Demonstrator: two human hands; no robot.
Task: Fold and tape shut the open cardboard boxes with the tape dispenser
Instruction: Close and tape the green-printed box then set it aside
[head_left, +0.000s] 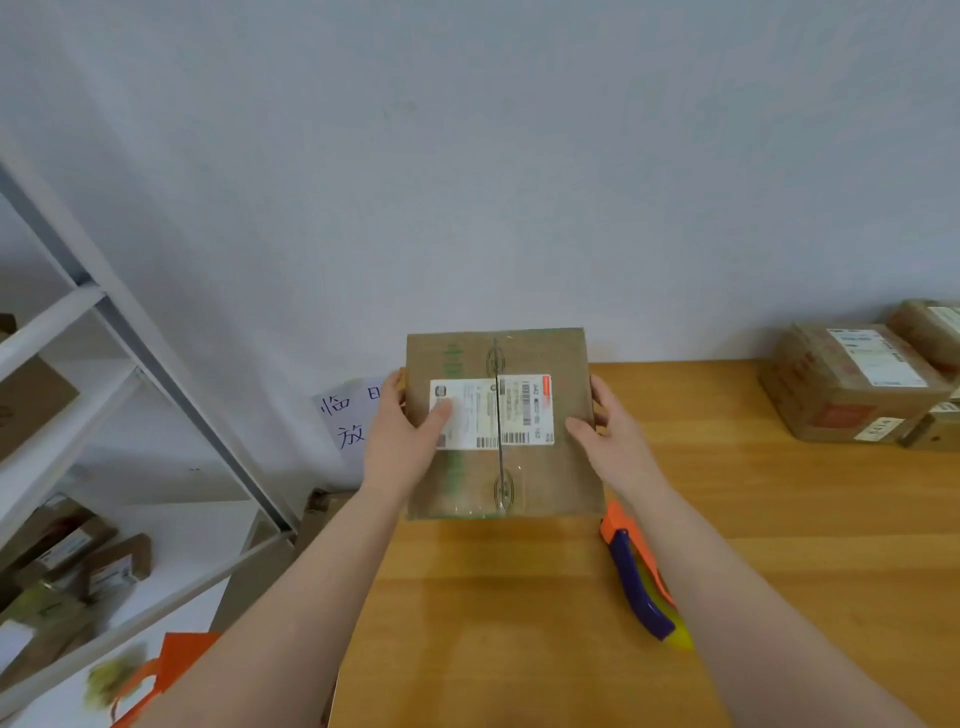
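A pale, matt wall (467, 156) is seen behind everything. Below it lies a wooden table (779, 545), smooth and orange-brown with a visible grain. A white metal shelf (78, 312) stands at the left. At the far right of the table a stack (841, 384) of brown labelled boxes is set against the wall.

The box (545, 467) is held over the table's far left part, near the wall, with its top turned toward the camera. Whether it rests on the wood or is lifted clear cannot be told. It is plain brown cardboard, square-edged, with both flaps folded flat and meeting at a dark centre seam. A glossy film with green print is seen on the left flap.

The left hand (400, 431) is clamped on the left edge, thumb laid across the top. The right hand (613, 436) is clamped on the right edge in the same way.

The box is judged light and stiff but easily dented at the flaps. It is best taken by opposite side walls, and the glossy patches may be slippery.

The dispenser (631, 577), hard plastic in orange, purple and yellow, lies just beside the right forearm.

A white printed label (519, 405) is split by the seam. A handwritten paper note (343, 415) is partly hidden behind the left hand.
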